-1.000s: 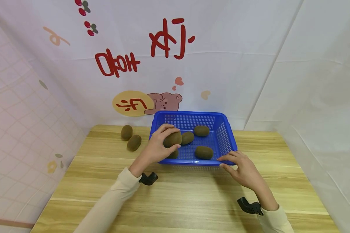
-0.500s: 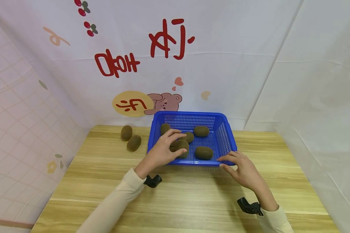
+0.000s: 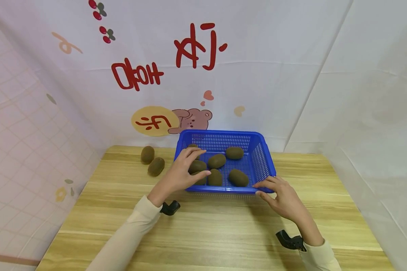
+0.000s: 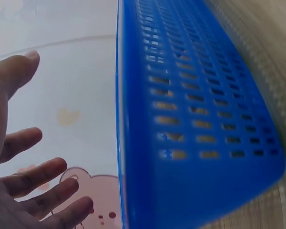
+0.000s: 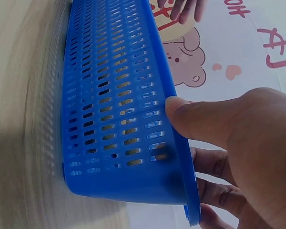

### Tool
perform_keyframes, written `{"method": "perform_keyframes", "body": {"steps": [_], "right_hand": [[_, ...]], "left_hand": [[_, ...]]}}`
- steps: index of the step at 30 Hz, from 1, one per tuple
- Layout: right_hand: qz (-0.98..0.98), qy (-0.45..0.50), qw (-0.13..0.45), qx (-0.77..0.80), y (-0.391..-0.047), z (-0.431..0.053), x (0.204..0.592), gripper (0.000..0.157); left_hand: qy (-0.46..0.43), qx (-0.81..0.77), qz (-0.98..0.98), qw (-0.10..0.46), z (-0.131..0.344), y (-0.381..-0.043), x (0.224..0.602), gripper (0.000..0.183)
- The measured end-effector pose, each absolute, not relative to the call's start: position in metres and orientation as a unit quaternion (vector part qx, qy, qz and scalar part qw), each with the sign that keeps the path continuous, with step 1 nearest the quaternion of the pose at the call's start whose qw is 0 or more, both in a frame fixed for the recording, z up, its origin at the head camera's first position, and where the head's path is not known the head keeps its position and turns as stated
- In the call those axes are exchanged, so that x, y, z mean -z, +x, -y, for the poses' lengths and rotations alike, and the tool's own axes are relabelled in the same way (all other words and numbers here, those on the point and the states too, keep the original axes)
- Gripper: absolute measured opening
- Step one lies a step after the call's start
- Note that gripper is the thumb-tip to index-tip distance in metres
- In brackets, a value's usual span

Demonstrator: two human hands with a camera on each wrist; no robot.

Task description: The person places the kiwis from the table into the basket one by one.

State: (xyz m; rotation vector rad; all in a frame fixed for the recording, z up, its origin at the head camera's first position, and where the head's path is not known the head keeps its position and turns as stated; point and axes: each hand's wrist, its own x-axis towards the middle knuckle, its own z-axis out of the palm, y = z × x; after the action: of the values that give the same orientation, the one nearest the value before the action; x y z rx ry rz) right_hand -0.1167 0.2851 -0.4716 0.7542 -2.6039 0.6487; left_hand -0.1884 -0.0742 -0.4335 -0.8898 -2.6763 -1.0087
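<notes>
A blue perforated plastic basket [image 3: 220, 135] stands on the table with several brown kiwifruit inside, among them a kiwifruit [image 3: 217, 161] near its middle. My left hand [image 3: 181, 169] hovers over the basket's left end, fingers spread and holding nothing. In the left wrist view its fingers [image 4: 35, 176] appear apart beside the basket's wall. Some kiwifruit are partly hidden behind this hand. At the front right corner my right hand [image 3: 283, 195] pinches the rim. The right wrist view has the thumb [image 5: 200, 117] outside the rim and the other fingers on the inner side.
Two more kiwifruit, one behind [image 3: 147, 154] and one in front [image 3: 156, 166], lie on the wooden table [image 3: 203, 233] left of the basket. A white printed cloth [image 3: 257, 75] hangs close behind the basket, with more cloth along both sides.
My left hand has let go of a kiwifruit, which now lies near the basket's front, and has drawn back to the left. The right hand keeps its place on the rim.
</notes>
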Motion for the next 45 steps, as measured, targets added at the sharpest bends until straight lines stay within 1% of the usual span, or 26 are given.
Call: {"method": "perform_keyframes", "body": {"steps": [5,11,18,28,39,45], "right_hand": [[0.92,0.265,0.173,-0.231,-0.116,-0.286,0.473,0.023],[0.922,0.261,0.171,-0.23,-0.116,-0.286,0.474,0.023],[0.922,0.262,0.172,-0.229,-0.116,-0.286,0.474,0.023],[0.921,0.261,0.17,-0.232,-0.116,-0.285,0.473,0.023],[0.92,0.266,0.173,-0.229,-0.117,-0.284,0.473,0.022],[0.92,0.265,0.173,-0.231,-0.117,-0.285,0.472,0.023]], "left_hand": [[-0.288,0.323,0.897,0.091,0.084,-0.191,0.436,0.078],[-0.265,0.293,0.912,0.112,0.096,-0.195,0.438,0.083],[-0.232,0.264,0.928,0.119,0.11,-0.202,0.441,0.09],[-0.182,0.256,0.941,0.127,0.132,-0.208,0.448,0.091],[-0.133,0.256,0.953,0.09,0.157,-0.215,0.47,0.091],[-0.123,0.255,0.956,0.077,0.165,-0.219,0.482,0.087]]}}
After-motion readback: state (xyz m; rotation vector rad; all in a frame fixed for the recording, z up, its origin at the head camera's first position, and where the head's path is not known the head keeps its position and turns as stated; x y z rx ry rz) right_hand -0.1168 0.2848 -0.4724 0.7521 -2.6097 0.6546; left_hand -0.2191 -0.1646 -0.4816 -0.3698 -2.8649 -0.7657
